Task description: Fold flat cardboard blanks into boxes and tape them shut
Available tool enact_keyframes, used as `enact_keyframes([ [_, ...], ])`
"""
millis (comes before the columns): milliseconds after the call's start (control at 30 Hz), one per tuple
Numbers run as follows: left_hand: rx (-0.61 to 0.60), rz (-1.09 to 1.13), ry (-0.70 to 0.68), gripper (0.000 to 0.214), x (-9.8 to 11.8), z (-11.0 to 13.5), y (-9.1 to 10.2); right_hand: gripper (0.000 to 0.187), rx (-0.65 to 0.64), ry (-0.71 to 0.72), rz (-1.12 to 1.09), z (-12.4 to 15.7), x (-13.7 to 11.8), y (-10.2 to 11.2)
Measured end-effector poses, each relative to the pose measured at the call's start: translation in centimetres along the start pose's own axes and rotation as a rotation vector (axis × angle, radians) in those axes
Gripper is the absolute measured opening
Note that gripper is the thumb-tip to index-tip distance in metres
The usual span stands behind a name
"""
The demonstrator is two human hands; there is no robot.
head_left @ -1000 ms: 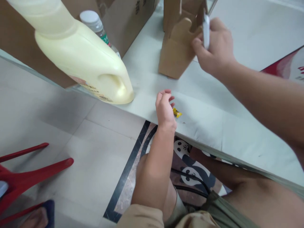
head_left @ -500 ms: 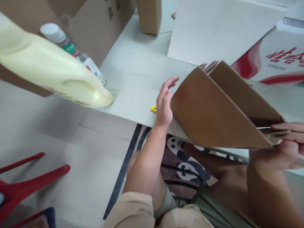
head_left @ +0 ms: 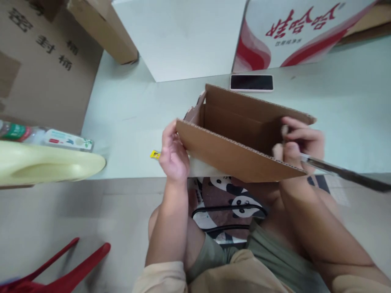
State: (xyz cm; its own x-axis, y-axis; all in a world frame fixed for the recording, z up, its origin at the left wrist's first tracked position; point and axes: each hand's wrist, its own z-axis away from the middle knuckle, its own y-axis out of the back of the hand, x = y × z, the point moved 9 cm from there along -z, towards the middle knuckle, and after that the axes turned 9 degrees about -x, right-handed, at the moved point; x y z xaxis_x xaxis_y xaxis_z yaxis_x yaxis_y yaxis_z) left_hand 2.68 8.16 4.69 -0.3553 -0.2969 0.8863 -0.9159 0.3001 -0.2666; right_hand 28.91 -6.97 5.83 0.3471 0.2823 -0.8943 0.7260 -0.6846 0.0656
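Observation:
A small brown cardboard box (head_left: 232,156) stands open at the table's near edge, its inside facing me. My left hand (head_left: 172,152) grips the box's left corner, fingers curled around the wall. My right hand (head_left: 297,142) is closed on the box's right end and also holds a slim knife or pen-like tool (head_left: 342,173) that sticks out to the right. A tiny yellow wrapped piece (head_left: 155,154) lies on the table just left of my left hand.
A phone (head_left: 251,82) lies face up behind the box. A white-and-red carton (head_left: 293,32), a white panel (head_left: 180,36) and brown cartons (head_left: 39,69) line the back. A cream plastic jug (head_left: 45,165) and bottle (head_left: 45,136) lie at left. Red chair legs (head_left: 61,276) show below.
The box went from standing at the back of the table, through a tilted position, to the near edge. My left hand left the tabletop and took the box's left corner.

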Motion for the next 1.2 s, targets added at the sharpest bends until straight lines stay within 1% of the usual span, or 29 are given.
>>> enact_keyframes([
  [67,0.075,-0.025,-0.005,0.058,0.2,1.0,-0.5,0.019,-0.066,0.062,-0.016,-0.2,0.0,0.2],
  [133,0.089,-0.038,0.001,0.056,0.2,1.7,-1.2,0.012,-0.077,0.120,-0.008,-0.3,-0.2,0.7],
  [233,0.050,-0.051,-0.029,0.043,0.2,2.0,-2.2,0.014,-0.085,0.118,0.029,-0.3,0.0,1.3],
  [300,0.063,-0.108,-0.078,0.039,0.3,1.9,-2.2,0.016,-0.103,0.106,0.041,-0.3,0.1,1.4],
  [367,0.102,-0.183,-0.109,0.042,0.3,1.8,-1.8,0.016,-0.128,0.106,0.017,-0.3,0.1,1.3],
  [433,0.125,-0.243,-0.094,0.048,0.1,1.6,-1.5,0.015,-0.153,0.107,-0.030,-0.3,0.2,1.1],
  [533,0.129,-0.284,-0.061,0.053,-0.1,1.5,-1.3,0.012,-0.187,0.124,-0.099,-0.2,0.3,0.8],
  [600,0.133,-0.306,-0.059,0.054,0.2,1.8,-1.4,0.011,-0.207,0.149,-0.118,-0.2,0.1,0.8],
  [800,0.185,-0.352,-0.096,0.054,1.9,3.6,-1.8,0.016,-0.275,0.229,-0.109,-0.2,-0.9,0.8],
  [900,0.207,-0.281,-0.091,0.050,2.0,4.7,-1.9,0.016,-0.290,0.193,-0.185,-0.1,-0.5,0.6],
  [967,0.222,-0.246,-0.079,0.049,1.8,5.3,-2.0,0.017,-0.275,0.128,-0.282,0.0,0.3,0.4],
  [1067,0.217,-0.271,-0.069,0.049,1.6,5.8,-2.4,0.024,-0.168,0.077,-0.413,0.1,1.4,1.1],
  [1133,0.188,-0.308,-0.046,0.050,1.3,5.9,-3.1,0.028,-0.083,0.085,-0.422,0.0,2.0,2.1],
  [1200,0.175,-0.335,-0.030,0.053,1.1,5.7,-3.8,0.032,-0.031,0.098,-0.388,-0.2,2.6,3.2],
])
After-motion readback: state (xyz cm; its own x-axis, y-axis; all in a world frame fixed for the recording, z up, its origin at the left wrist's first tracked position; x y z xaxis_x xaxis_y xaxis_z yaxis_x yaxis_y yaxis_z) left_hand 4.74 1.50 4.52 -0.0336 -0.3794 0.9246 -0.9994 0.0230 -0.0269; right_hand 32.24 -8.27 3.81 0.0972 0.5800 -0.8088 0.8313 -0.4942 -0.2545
